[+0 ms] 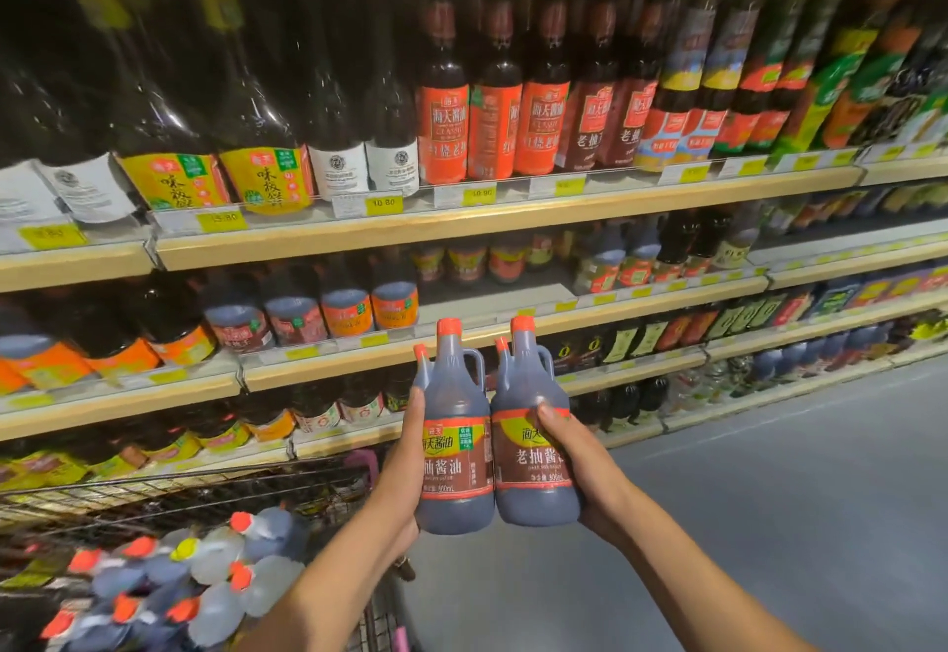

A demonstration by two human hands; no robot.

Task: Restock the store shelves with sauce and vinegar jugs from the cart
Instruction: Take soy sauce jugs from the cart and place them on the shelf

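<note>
In front of the wooden store shelves (461, 228), my left hand (405, 472) is gripping a dark, orange-capped plastic soy sauce jug (454, 446) and my right hand (579, 466) is gripping a second matching jug (533, 451). The two jugs are touching side by side, with the wire cart (205, 490) of capped jugs (215, 574) sitting below left.

Wood-edged shelves (461, 228) cross the upper frame, packed with upright dark sauce bottles (442, 133); at lower left a wire cart (205, 483) holds heaped orange-capped jugs (220, 560)
</note>
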